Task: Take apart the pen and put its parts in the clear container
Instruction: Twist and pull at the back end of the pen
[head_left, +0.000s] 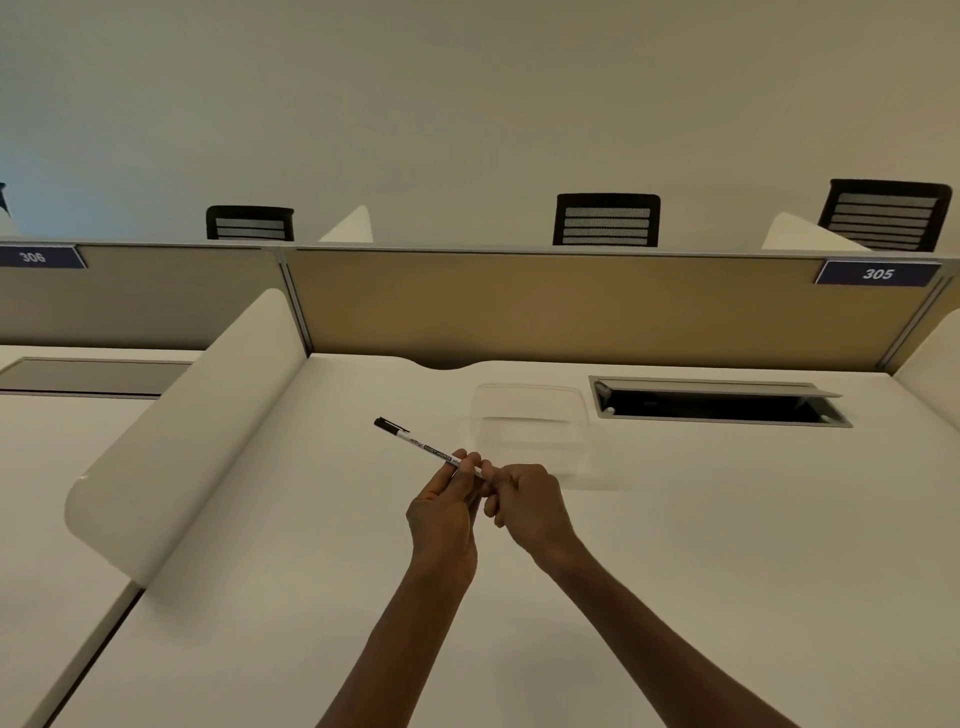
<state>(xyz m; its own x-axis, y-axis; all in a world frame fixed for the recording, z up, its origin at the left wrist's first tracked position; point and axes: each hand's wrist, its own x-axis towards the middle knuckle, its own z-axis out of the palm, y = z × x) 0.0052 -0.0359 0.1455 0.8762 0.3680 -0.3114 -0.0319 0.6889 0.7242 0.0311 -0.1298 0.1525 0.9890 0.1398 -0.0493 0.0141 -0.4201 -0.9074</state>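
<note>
Pen (415, 442): whole, cap on, held over the table (727, 545)
Left hand (441, 512): pinches the middle
Right hand (524, 501): grips the near end
Clear container (530, 431): no parts inside yet

Two bare forearms enter from the bottom edge. Left hand (441, 514) and right hand (530, 506): no sleeves, gloves, rings or watches visible.

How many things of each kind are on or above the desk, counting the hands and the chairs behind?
Pen: 1
Clear container: 1
Hands, left hand and right hand: 2
Black chairs: 3
Number signs: 2
Total: 9
</note>
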